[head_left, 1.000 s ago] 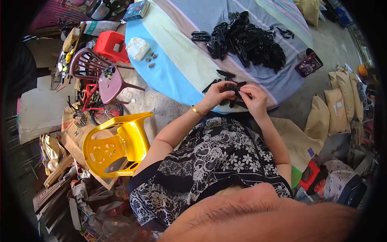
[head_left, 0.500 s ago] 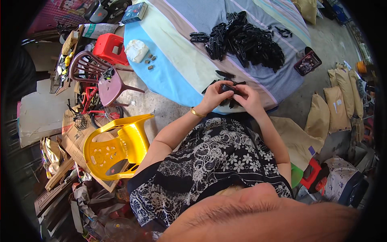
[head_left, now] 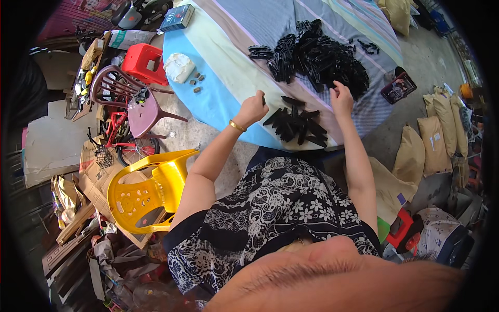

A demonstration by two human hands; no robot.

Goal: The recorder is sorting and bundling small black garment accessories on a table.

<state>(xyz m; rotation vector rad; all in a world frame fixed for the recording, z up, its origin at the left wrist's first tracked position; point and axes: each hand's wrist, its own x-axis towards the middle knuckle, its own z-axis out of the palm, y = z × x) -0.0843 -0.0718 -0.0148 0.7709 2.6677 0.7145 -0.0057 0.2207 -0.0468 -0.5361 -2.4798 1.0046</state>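
My left hand (head_left: 251, 110), a gold bangle at its wrist, is closed above the pale stripe of the cloth. A small bit of a dark piece shows at its fingers; most of it is hidden. My right hand (head_left: 341, 100) reaches to the near edge of a large heap of black plastic pieces (head_left: 325, 54), its thumb and fingers slightly apart. Nothing shows between them. Between my forearms lies a smaller pile of slim black pieces (head_left: 299, 125) near the table's front edge.
A striped cloth (head_left: 223, 67) covers the table. On its left side are a white crumpled bag (head_left: 179, 67), several small brown lumps (head_left: 197, 90) and a blue box (head_left: 177, 18). A phone (head_left: 398, 88) rests at the right edge. A yellow chair (head_left: 169, 182) stands left of me.
My hands have parted from above the small pile. The left has moved left with a dark piece; the right has moved up and right to the large heap. The small pile is now uncovered.
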